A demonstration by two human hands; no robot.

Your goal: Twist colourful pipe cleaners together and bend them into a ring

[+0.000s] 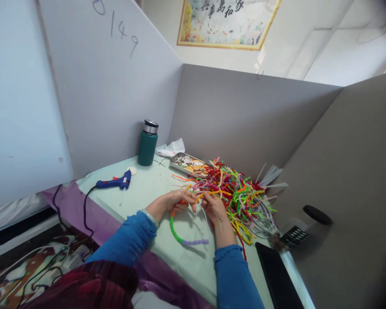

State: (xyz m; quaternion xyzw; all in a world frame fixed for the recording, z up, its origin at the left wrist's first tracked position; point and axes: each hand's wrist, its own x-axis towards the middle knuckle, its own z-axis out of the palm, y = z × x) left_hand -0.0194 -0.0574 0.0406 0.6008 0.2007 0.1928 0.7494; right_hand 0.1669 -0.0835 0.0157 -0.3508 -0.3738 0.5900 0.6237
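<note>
Above the pale green tabletop, my left hand is closed on a curved piece wrapped in coloured sections, orange near the fingers, then green and purple towards its free end. A bare white length of it hangs between the hands. Close beside it on the right, my right hand pinches an orange-yellow pipe cleaner that runs across to the left fingertips. Just behind and right of the hands lies a heap of many-coloured pipe cleaners.
A metal tray of small discs stands behind the hands. To the left are a green bottle and a blue glue gun with its cord. At the right lie a black flat object and clear sticks. Grey partitions enclose the table.
</note>
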